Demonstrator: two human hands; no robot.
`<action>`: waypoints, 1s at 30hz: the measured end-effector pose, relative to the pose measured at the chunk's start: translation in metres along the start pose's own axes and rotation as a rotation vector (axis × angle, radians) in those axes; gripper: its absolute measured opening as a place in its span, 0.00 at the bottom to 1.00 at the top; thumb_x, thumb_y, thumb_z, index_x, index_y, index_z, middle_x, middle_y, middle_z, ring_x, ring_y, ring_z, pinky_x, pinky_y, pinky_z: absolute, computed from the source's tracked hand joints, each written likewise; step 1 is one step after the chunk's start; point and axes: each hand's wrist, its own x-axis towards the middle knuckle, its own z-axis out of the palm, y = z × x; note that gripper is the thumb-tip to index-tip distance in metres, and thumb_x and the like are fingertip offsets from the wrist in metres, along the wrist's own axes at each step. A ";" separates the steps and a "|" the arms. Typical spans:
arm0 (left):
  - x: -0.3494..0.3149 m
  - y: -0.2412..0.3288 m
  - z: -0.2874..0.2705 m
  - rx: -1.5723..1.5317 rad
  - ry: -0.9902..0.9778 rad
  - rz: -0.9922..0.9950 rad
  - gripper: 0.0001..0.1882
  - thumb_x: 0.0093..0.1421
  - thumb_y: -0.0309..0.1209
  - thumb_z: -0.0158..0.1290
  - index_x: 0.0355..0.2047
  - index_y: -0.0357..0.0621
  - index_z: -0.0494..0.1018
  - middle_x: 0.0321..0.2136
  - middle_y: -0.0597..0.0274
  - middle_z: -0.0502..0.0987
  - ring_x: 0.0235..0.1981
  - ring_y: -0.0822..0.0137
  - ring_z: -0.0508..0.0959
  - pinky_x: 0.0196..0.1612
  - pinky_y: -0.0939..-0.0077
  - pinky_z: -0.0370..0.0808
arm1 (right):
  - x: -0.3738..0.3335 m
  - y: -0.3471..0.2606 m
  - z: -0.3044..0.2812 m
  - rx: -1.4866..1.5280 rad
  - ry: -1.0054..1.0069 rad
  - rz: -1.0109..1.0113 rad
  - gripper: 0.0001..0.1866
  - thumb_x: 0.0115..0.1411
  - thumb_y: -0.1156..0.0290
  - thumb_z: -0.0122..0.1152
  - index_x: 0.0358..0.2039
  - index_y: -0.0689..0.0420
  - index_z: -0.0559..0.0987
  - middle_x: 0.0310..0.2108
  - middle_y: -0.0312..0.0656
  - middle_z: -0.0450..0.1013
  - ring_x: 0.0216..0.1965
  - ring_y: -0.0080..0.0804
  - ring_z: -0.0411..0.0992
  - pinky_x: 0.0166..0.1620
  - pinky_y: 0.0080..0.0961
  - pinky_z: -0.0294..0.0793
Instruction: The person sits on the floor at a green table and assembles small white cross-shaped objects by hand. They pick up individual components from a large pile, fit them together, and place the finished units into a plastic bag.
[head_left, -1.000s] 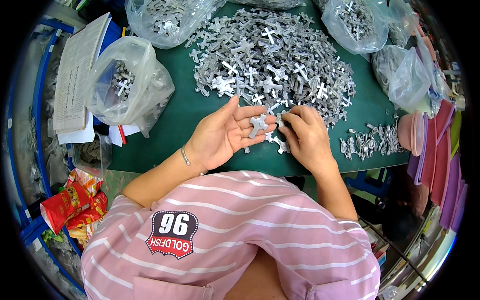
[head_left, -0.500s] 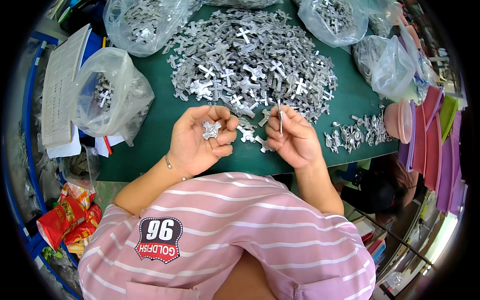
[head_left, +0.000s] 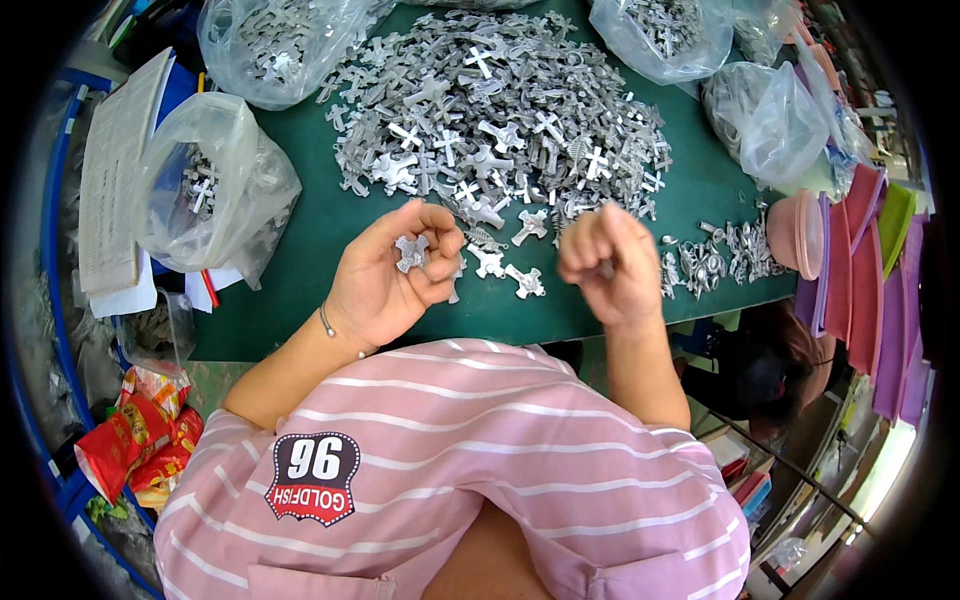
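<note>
The left hand (head_left: pixel 385 280) still holds a small metal cross (head_left: pixel 411 251), but the right hand (head_left: pixel 605 262) has now closed into a fist.

Your green surface (head_left: pixel 300 290) carries a broad heap of grey metal crosses (head_left: pixel 500 110) just beyond your hands. A few loose crosses (head_left: pixel 505 268) lie between your hands. Clear bags of crosses (head_left: pixel 215 190) sit to your left and at the far edge. A small row of metal pieces (head_left: pixel 715 258) lies right of your right hand (head_left: pixel 605 262).
</note>
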 end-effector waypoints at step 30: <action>0.035 -0.017 -0.009 1.966 -0.261 1.122 0.09 0.47 0.23 0.56 0.31 0.38 0.73 0.24 0.59 0.75 0.25 0.63 0.76 0.28 0.74 0.73 | 0.004 0.000 -0.001 -0.111 0.238 0.288 0.10 0.56 0.75 0.56 0.39 0.65 0.75 0.22 0.35 0.69 0.18 0.14 0.62 0.17 0.09 0.56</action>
